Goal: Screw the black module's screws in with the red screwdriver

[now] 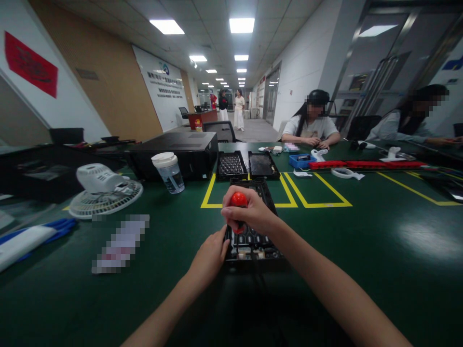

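Note:
In front of me on the green table lies an open black case (269,198) with rows of dark round cells or ports and some pale parts near its front edge; what it belongs to I cannot make out. My right hand (255,209) is wrapped round a screwdriver (239,199) with a red and black handle, held upright over the case. Its tip is hidden behind the hand and the handle. At the case's left edge, my left hand (213,248) grips the side, with thumb and fingers against it.
Two black trays (231,165) (263,165) stand beyond the case near yellow tape lines. To the left are a lidded cup (169,173), a white fan (104,190) and a large black box (177,149). A blue bin (301,161) sits at right; people sit across the table.

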Available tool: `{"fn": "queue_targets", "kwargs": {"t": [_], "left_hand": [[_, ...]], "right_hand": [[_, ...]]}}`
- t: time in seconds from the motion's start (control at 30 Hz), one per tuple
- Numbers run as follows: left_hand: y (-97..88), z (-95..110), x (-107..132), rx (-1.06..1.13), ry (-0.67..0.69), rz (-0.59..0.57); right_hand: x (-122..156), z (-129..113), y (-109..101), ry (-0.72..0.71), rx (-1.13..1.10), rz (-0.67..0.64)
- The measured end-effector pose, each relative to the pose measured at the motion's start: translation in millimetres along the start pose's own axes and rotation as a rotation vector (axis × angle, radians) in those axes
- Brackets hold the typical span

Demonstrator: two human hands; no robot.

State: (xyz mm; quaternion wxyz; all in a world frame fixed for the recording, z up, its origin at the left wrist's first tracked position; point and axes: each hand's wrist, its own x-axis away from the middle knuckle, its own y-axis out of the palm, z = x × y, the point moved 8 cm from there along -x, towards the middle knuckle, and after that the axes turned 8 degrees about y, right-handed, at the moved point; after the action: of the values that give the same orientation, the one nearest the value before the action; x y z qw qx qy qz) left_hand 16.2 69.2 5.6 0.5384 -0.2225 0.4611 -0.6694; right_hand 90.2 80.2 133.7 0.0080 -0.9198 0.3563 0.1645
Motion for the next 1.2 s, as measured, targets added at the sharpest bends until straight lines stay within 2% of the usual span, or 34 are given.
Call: {"fn": "queue_targets", "kwargs": {"t": [0.23,0.5,0.87,1.2], "left_hand": [[-1.0,1,0,0.005,0.006,0.001],[-0.6,1,-1,0.011,0.004,0.003],[2.0,-2,-2,0.016,-0.012,-0.014],[-1.3,2,-1,0.044,0.002,0.000]], "right_hand": [[-1,1,0,-0.006,-0.025,0.008],[-6,0,6,0.010,-0.182,-0.129],[-1,2,4,0.063,-0.125,-0.178],[3,-12,2,-0.040,0.004,-0.135]]}}
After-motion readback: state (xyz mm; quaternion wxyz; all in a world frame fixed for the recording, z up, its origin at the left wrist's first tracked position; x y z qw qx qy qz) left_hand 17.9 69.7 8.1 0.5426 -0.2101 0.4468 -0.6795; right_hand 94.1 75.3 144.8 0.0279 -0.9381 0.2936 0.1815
